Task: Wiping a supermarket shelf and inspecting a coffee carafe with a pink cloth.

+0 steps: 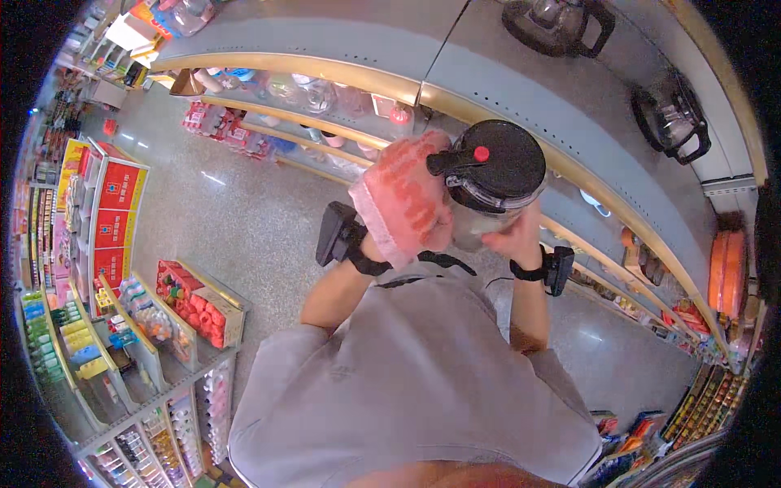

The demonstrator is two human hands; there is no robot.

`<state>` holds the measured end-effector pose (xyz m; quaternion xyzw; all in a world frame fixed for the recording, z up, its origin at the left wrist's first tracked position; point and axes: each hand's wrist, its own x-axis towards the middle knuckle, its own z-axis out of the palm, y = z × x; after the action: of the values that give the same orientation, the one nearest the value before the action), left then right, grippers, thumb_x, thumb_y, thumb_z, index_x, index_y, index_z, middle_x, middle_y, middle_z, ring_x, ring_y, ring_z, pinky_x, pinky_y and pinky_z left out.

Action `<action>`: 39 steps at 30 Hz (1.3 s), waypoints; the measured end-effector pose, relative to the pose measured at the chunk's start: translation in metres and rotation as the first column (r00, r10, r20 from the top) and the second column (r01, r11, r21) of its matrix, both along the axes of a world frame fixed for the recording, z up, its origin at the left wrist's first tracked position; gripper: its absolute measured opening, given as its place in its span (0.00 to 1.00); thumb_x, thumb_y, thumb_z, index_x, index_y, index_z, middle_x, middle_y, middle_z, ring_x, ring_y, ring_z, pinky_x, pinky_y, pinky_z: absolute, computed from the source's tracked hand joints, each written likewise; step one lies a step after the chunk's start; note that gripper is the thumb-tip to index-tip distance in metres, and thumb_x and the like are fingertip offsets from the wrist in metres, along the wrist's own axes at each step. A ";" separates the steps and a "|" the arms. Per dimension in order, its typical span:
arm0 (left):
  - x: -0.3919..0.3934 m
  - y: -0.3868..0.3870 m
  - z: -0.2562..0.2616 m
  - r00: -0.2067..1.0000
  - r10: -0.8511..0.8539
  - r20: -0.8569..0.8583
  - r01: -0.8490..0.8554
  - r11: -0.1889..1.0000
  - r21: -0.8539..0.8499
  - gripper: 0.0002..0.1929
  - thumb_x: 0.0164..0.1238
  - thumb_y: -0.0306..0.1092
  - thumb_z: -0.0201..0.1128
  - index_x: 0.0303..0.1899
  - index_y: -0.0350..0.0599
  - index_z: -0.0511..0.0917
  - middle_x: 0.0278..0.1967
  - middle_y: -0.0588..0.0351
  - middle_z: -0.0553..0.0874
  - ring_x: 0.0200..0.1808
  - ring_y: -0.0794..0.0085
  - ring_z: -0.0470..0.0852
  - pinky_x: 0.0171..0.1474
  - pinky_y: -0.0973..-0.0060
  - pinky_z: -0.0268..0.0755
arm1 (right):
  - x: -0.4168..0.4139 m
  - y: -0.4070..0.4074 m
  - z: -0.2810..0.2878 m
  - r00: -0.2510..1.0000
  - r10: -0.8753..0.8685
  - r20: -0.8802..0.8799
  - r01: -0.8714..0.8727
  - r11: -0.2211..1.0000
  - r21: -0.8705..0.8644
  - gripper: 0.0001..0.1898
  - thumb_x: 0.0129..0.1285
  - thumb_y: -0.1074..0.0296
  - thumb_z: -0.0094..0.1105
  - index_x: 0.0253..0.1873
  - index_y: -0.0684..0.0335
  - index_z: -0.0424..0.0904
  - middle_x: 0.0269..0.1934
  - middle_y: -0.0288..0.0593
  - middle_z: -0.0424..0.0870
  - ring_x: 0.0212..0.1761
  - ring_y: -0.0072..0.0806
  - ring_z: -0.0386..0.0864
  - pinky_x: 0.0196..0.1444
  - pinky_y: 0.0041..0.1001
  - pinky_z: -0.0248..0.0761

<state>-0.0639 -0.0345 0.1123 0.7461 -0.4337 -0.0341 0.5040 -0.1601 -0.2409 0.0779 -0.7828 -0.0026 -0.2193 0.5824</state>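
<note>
A clear jug [470, 235] with a black lid [509, 161] and a red button [481, 153] is held up in front of my chest. My right hand [515, 238] grips its clear body from the right, fingers against the wall. A pink cloth [403, 195] covers most of my left hand [371, 249], which presses it close to the jug's left side by the black handle or spout. The fingers under the cloth are hidden. Black devices are strapped to both wrists.
A grey shelf [366, 39] with a tan edge runs just beyond the jug. Black-framed glass pots [671, 119] stand on it at right, and lower tiers carry clear vessels [314, 91]. Behind my left side are a red-panelled display [116, 226] and divided bins [140, 341] of goods.
</note>
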 end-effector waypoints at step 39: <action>-0.040 -0.016 0.064 0.958 0.279 0.067 -0.284 0.955 0.083 0.16 0.55 0.33 0.67 0.43 0.42 0.73 0.37 0.47 0.76 0.38 0.51 0.76 0.41 0.61 0.69 | 0.009 0.025 0.054 0.737 -0.646 0.198 0.646 0.760 0.072 0.09 0.66 0.67 0.65 0.46 0.66 0.82 0.37 0.38 0.84 0.35 0.21 0.78 0.39 0.22 0.71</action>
<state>-0.1040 -0.0509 0.1758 0.8233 -0.3345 0.0383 0.4570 -0.1512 -0.2155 0.1318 -0.7076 0.2068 -0.4893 0.4660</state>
